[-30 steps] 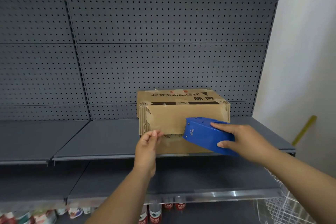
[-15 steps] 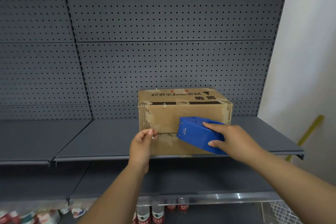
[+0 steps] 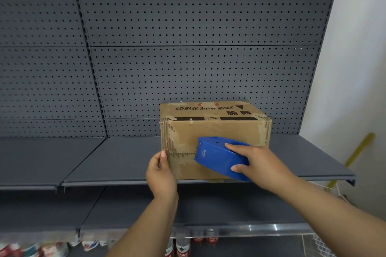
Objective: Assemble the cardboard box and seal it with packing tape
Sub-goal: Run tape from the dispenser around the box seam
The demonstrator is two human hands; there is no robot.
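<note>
Right hand [image 3: 259,162] presses tape dispenser [image 3: 217,157] to box [image 3: 208,129] on grey shelf [image 3: 117,160]

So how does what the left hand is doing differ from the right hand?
The left hand presses bare against the cardboard box's front left corner; the right hand has its grip around the blue tape dispenser. The left hand stands upright, thumb upward; the right hand lies flatter, reaching leftward. Both work at the box's front face.

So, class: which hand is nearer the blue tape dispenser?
Right. The right hand grips the blue tape dispenser; the left hand is apart, at the cardboard box's left edge.
</note>
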